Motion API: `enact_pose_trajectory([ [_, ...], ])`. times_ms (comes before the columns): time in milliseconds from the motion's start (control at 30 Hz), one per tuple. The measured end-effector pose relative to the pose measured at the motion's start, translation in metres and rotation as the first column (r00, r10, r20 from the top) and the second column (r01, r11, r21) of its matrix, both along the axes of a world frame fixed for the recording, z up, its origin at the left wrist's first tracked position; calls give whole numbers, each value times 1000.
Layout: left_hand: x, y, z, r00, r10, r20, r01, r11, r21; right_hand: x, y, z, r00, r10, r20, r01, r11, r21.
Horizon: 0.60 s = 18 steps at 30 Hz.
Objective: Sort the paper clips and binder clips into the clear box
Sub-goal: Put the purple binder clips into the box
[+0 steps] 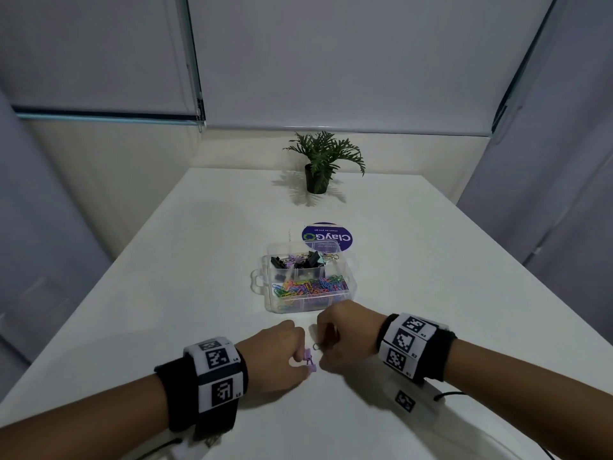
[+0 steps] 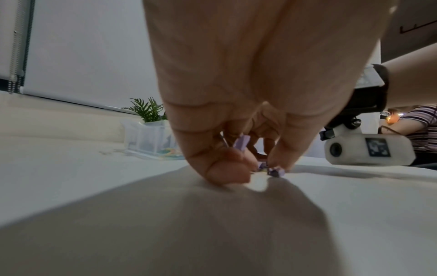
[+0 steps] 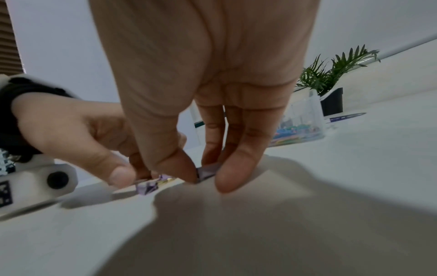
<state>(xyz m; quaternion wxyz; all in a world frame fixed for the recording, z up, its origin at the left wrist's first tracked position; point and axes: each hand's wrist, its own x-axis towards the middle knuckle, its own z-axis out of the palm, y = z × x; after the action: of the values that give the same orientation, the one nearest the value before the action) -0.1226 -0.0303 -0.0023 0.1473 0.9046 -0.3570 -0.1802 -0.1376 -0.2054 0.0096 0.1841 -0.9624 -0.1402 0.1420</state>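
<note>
The clear box (image 1: 266, 274) stands mid-table, with black and purple binder clips (image 1: 298, 260) in its far compartment and coloured paper clips (image 1: 311, 287) in the near one. In front of it my hands meet over small purple binder clips (image 1: 309, 360) on the white table. My left hand (image 1: 302, 358) has its fingers curled round one purple clip (image 2: 242, 142), and its thumb touches another clip (image 2: 275, 171) lying on the table. My right hand (image 1: 321, 350) pinches a purple clip (image 3: 208, 170) between thumb and fingers at the table surface; its wire loop (image 1: 316, 346) sticks out.
A potted plant (image 1: 318, 167) stands at the far end of the table. A round purple sticker (image 1: 326, 237) lies just behind the box. Another person's striped sleeve (image 2: 421, 123) shows to the right. Wrist cameras hang under both hands.
</note>
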Motion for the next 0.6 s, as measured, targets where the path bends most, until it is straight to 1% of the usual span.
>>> enact_pose_trajectory([
  [67, -3, -3, 1, 999, 30, -19, -30, 999, -25, 1, -2, 4, 1000, -14, 4, 14, 1000, -17],
  [100, -4, -4, 2, 999, 28, -22, -29, 1000, -11, 3, -4, 7, 1000, -16, 17, 16, 1000, -24],
  [200, -4, -7, 1, 1000, -22, -1, 22, 997, 70, 13, -8, 21, 998, -20, 61, 22, 999, -32],
  [267, -2, -10, 1, 999, -44, -9, 44, 998, 54, 23, -11, 32, 994, -52, 100, 53, 999, -4],
  [400, 4, -13, 3, 997, -76, -20, 77, 997, 23, 50, -20, 52, 969, -184, 162, 167, 980, 111],
  [500, 5, -13, 4, 996, -85, -17, 86, 995, 43, 74, -29, 56, 930, -320, 183, 280, 936, 215],
  [567, 4, -14, 5, 996, -91, 9, 90, 993, 80, 90, -35, 54, 900, -384, 204, 335, 911, 239],
  [600, 4, -15, 5, 995, -99, 26, 95, 990, 106, 97, -37, 52, 890, -402, 216, 355, 907, 226],
])
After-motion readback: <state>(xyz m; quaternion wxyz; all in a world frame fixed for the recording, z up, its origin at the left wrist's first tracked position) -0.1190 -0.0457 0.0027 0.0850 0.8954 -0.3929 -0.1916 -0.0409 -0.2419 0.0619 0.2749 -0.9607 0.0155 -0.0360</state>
